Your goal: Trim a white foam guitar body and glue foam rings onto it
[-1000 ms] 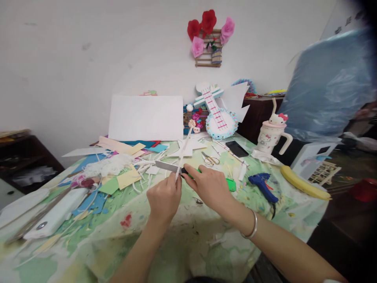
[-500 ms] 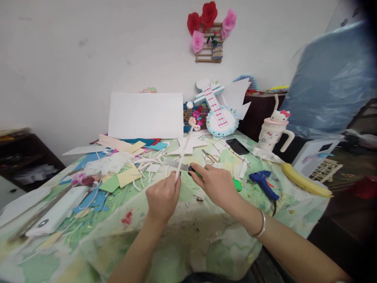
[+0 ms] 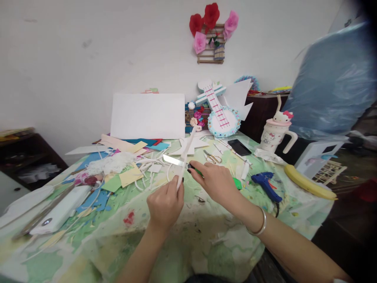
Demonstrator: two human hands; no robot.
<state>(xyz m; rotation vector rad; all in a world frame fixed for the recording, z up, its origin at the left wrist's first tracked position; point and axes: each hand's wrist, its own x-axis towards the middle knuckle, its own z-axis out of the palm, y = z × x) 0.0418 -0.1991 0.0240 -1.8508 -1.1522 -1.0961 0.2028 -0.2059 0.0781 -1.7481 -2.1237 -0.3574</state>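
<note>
A long thin white strip (image 3: 190,142) stands up from my left hand (image 3: 165,201), whose fingers pinch its lower end. My right hand (image 3: 216,181) is wrapped round a utility knife (image 3: 173,160) with a green and black handle and a wide, shiny blade. Pointing left, the blade crosses the strip just above my left fingertips; whether it cuts into the strip, I cannot tell. Most of the handle is hidden by my right hand. Past the right wrist, a green piece (image 3: 237,183) shows on the table.
Paper scraps (image 3: 129,175) and white strips clutter the left. Beyond the hands are scissors (image 3: 212,156), a dark phone (image 3: 239,147) and a white board (image 3: 147,116). To the right sit a blue glue gun (image 3: 266,185), a banana (image 3: 309,182) and a mug (image 3: 275,133). A decorated toy instrument (image 3: 224,122) leans behind.
The knife blade has tilted and now catches the light against the strip. Both hands keep their holds. The whole view has shifted slightly, with things appearing a little further right.
</note>
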